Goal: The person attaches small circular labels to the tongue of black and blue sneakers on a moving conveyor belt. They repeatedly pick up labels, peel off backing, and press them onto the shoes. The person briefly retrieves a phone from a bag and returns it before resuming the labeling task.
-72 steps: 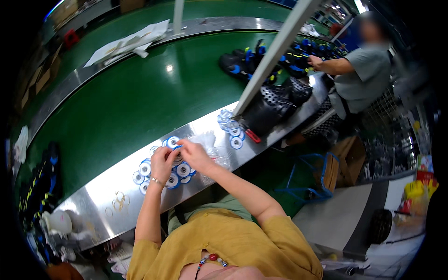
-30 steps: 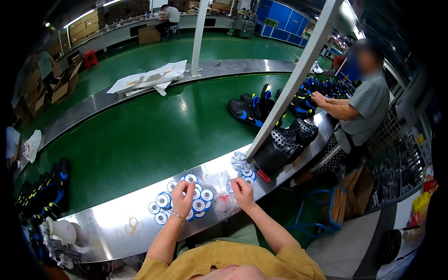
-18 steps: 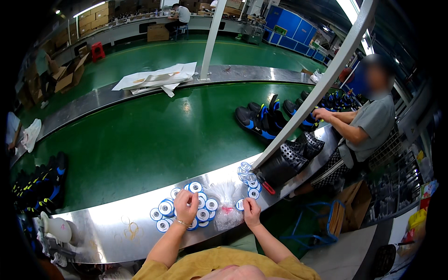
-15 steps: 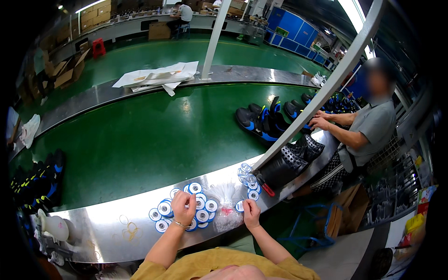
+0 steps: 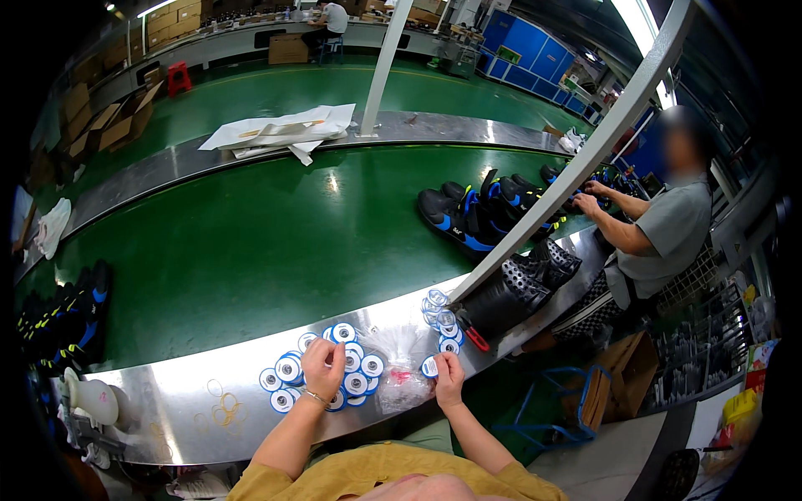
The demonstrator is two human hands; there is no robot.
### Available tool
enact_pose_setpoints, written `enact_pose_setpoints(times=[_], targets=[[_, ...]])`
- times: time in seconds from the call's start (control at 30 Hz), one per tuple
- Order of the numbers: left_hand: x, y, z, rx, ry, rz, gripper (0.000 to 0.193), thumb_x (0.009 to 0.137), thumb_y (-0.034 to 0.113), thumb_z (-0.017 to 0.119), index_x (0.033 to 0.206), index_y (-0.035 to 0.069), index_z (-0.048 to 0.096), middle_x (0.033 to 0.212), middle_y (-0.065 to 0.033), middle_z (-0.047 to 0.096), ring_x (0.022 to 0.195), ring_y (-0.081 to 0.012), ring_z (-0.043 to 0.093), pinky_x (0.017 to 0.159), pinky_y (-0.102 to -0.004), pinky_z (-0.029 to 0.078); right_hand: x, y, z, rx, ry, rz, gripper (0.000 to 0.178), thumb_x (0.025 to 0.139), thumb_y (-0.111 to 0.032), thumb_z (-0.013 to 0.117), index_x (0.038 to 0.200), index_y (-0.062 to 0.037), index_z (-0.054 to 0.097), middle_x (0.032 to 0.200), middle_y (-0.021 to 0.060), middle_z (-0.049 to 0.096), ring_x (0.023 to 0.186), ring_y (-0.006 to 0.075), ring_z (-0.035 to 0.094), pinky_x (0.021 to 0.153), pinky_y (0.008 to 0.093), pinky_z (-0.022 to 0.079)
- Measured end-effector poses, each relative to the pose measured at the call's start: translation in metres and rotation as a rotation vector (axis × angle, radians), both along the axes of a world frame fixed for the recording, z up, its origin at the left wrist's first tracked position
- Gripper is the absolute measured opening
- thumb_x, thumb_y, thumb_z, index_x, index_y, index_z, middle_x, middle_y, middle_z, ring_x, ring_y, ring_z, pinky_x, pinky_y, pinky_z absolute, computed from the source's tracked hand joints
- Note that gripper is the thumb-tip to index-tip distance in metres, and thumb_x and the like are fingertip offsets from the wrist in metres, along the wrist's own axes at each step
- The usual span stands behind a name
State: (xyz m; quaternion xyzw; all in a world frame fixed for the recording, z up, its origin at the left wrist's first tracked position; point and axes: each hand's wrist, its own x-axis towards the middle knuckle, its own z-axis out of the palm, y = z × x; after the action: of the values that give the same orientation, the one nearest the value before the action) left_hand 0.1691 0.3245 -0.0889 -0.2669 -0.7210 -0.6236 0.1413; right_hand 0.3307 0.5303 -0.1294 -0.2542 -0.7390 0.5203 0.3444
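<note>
My left hand (image 5: 323,369) is closed, its fingertips pinched together above a cluster of round white tags with blue rims (image 5: 355,383) on the metal bench edge. Whatever the pinch may hold is hidden. In my right hand (image 5: 449,379), between thumb and fingers, is one such round tag (image 5: 429,366). Between the hands lies a clear plastic bag (image 5: 403,392), bunched at the top, with small clear pieces and something red inside. More round tags (image 5: 438,311) lie in an overlapping row beyond my right hand.
Rubber bands (image 5: 225,407) and a white spool (image 5: 96,402) lie left on the bench. A slanted post (image 5: 551,196) rises at right, beside black perforated boots (image 5: 535,275) and a red-handled tool (image 5: 477,338). Black-blue shoes (image 5: 451,221) stand on the green belt (image 5: 251,250). A co-worker (image 5: 668,217) stands right.
My hands keep nearly the same poses while the view shifts slightly. The co-worker's hands have moved away to the right, and a shoe there now sits closer to the front pair.
</note>
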Motion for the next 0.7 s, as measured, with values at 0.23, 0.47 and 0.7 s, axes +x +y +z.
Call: enact_pose_setpoints(times=[0.23,0.47,0.7], targets=[[-0.0009,0.0011,-0.0053,-0.027,-0.009,-0.014,0.02,0.079,0.0,0.065,0.065,0.003,0.051,0.058,-0.007,0.047,0.049,-0.0196,0.044,0.046,-0.0305,0.033,-0.0018,-0.0057,0.0079,0.112,-0.048,-0.004,0.013,0.092,-0.011,0.054,0.086,-0.0002,0.058,0.071,0.0054,0.057,0.066,0.0116,0.053,0.061,0.0272,0.044],[-0.0007,0.0016,-0.0046,0.006,-0.062,-0.014,0.02,0.079,0.0,0.065,0.066,0.002,0.051,0.059,-0.0073,0.048,0.048,-0.0178,0.045,0.045,-0.0297,0.033,-0.0014,-0.0055,0.0098,0.165,-0.047,-0.01,0.011,0.091,-0.009,0.054,0.086,0.0,0.058,0.071,0.0067,0.058,0.064,0.0129,0.054,0.06,0.0278,0.045],[-0.0033,-0.0001,-0.0068,0.011,-0.095,0.0,0.02,0.08,0.001,0.066,0.066,0.002,0.052,0.059,-0.0069,0.049,0.048,-0.0171,0.044,0.045,-0.0294,0.033,-0.0012,-0.0043,0.0047,0.185,-0.064,-0.005,0.012,0.092,-0.01,0.054,0.086,-0.0002,0.058,0.07,0.007,0.058,0.063,0.0134,0.054,0.059,0.0281,0.045]])
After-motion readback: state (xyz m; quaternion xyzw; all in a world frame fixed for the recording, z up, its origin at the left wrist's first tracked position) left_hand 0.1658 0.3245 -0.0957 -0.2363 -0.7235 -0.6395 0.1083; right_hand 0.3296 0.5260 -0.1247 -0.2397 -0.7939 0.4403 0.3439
